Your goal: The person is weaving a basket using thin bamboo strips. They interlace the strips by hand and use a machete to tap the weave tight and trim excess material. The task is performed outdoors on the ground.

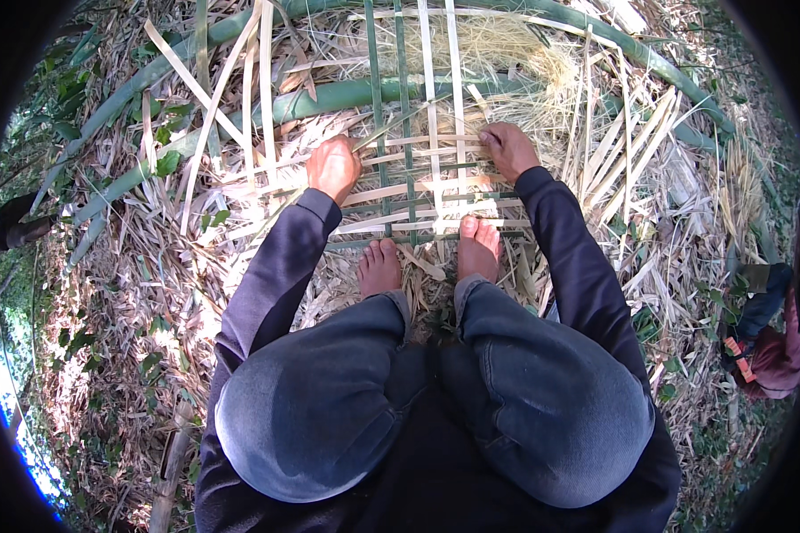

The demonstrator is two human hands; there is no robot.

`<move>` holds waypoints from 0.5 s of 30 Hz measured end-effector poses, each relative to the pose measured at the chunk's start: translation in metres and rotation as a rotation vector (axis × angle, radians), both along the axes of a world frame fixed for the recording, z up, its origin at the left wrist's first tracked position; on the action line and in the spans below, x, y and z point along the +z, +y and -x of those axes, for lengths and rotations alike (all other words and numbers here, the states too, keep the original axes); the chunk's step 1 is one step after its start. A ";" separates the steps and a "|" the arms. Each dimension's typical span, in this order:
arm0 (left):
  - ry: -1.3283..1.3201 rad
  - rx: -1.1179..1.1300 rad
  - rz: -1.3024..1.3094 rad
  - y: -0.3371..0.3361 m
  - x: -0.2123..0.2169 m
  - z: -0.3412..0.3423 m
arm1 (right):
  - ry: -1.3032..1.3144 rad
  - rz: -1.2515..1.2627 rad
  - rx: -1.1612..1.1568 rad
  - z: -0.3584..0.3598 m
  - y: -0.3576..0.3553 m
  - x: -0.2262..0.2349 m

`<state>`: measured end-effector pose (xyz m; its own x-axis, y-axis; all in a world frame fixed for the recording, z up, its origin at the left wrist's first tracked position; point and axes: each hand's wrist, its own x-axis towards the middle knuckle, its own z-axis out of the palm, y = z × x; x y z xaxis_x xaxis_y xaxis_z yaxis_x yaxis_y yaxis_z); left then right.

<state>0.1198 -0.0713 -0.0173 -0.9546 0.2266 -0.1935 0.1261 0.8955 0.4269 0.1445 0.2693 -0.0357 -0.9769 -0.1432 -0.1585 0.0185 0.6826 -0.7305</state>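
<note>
My right hand (508, 151) is closed, pinching one end of a thin pale bamboo strip (453, 138) that runs crosswise over the far side of a loose weave. My left hand (333, 169) is closed at the weave's left side, by the other end of that strip; its fingertips are partly hidden. The weave has green lengthwise strips (404, 107) and pale lengthwise strips (431, 98), crossed by several pale and green strips (387, 192). It lies on the ground, with my bare feet (478, 247) at its near edge.
Green bamboo poles (329, 96) lie beyond the weave. Loose pale strips lie to the left (209, 111) and right (636, 147), and fine shavings (507, 49) are heaped at the far side. Dry leaves cover the ground. Another person (769, 338) is at the right edge.
</note>
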 end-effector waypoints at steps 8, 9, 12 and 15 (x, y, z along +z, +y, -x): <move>0.040 -0.010 -0.016 -0.002 -0.007 -0.001 | 0.051 -0.014 0.011 0.000 0.003 -0.007; 0.038 -0.009 -0.010 -0.002 -0.007 -0.001 | 0.052 -0.016 0.011 0.000 0.003 -0.008; 0.032 -0.006 0.010 -0.001 -0.005 -0.002 | 0.084 -0.010 -0.014 -0.001 0.002 -0.010; 0.022 -0.003 0.026 -0.001 -0.004 -0.003 | 0.028 0.004 -0.010 0.000 0.001 -0.006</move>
<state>0.1230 -0.0722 -0.0212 -0.9579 0.2247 -0.1786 0.1377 0.9057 0.4008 0.1443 0.2698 -0.0414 -0.9822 -0.1342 -0.1311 0.0050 0.6799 -0.7333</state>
